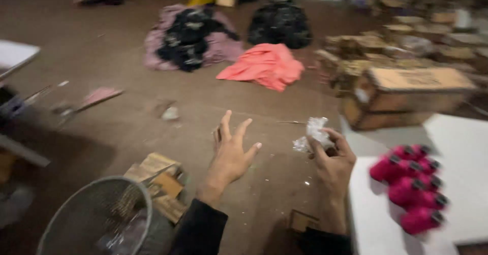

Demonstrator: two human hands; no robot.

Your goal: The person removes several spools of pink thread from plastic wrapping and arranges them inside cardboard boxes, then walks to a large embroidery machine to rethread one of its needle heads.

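A crumpled clear wrapper [315, 133] is pinched in the right hand [333, 161], near the white surface's [376, 219] left edge; the left hand [231, 153] is held spread and empty, just leftward.

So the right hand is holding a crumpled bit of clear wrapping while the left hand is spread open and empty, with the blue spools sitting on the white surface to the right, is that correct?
Nearly: the spools are bright pink, not blue, as the head view shows. The rest stands: the right hand holds the crumpled clear wrapping, the left hand is spread open and empty, and the spools sit on the white surface to the right.
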